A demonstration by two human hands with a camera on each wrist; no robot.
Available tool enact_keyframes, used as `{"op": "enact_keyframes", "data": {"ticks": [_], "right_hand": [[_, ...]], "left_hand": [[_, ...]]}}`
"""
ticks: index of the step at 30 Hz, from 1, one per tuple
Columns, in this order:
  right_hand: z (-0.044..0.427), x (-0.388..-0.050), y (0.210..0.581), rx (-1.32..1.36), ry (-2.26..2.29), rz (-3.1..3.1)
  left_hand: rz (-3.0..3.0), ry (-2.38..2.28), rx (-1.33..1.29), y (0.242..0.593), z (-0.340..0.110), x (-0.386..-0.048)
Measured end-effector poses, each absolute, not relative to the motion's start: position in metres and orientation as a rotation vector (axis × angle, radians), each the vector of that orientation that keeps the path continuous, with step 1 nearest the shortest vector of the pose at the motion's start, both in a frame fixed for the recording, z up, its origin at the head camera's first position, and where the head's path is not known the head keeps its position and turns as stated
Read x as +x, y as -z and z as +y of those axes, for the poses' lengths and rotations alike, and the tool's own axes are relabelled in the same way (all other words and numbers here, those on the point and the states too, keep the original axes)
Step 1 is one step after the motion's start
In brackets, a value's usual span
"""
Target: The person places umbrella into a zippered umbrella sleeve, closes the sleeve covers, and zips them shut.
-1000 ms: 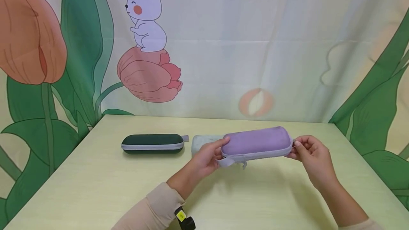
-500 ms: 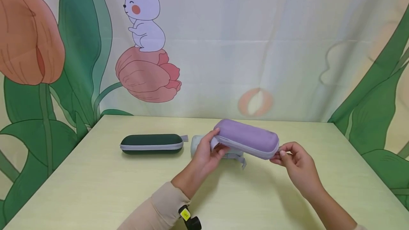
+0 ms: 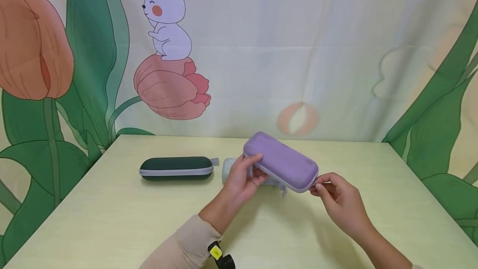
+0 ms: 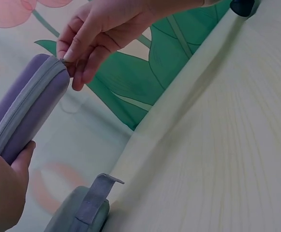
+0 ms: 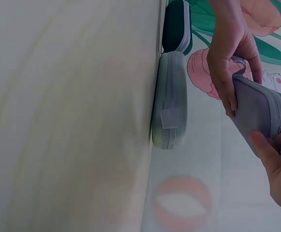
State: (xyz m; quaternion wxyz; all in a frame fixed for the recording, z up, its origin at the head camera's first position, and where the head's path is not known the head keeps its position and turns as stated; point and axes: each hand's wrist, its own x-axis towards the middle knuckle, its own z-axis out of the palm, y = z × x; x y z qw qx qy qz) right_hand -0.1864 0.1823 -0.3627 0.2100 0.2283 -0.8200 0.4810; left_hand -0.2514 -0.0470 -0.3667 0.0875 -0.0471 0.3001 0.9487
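Note:
A purple zippered case [image 3: 285, 163] is held tilted above the table, its right end lower and nearer me. My left hand [image 3: 240, 179] grips its left end, thumb on top and fingers beneath. At the other end my right hand [image 3: 341, 204] pinches the zipper pull, mostly hidden by the fingertips; the right wrist view shows the slider [image 5: 280, 129] beside them. The pale grey zip [image 4: 22, 108] looks closed along the side visible in the left wrist view. Behind the left hand lies a pale blue-grey case [image 5: 169, 92], partly covered in the head view.
A dark green zippered case [image 3: 175, 168] with a light zip band and small grey tab lies left on the pale wooden table [image 3: 130, 219]. A printed cloth [image 3: 347, 53] with a rabbit and tulips hangs behind the table. A small camera [image 3: 224, 260] is strapped to my left wrist.
The purple case has shifted left and turned, its right end swinging down toward me and its left end rising. My right hand has followed left and downward, still pinching at the zip end.

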Motion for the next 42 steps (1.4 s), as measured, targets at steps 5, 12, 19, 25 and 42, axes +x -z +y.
{"op": "enact_keyframes", "data": {"ticks": [5, 12, 19, 25, 42], "right_hand": [[0.184, -0.187, 0.367, 0.694, -0.961, -2.259], [0.187, -0.191, 0.366, 0.702, -0.723, -2.187], [0.19, -0.198, 0.357, 0.689, -0.65, -2.184], [0.193, -0.203, 0.354, 0.731, -0.629, -2.188], [0.179, -0.199, 0.35, 0.866, -0.966, -2.19]], "left_hand": [[0.984, -2.845, -0.135, 0.367, -0.05, -0.248], [1.063, -2.844, -0.135, 0.366, -0.053, -0.246], [1.12, -2.813, -0.096, 0.365, -0.058, -0.245], [1.149, -2.765, -0.022, 0.365, -0.061, -0.246], [1.012, -2.807, -0.07, 0.363, -0.049, -0.251]]}}
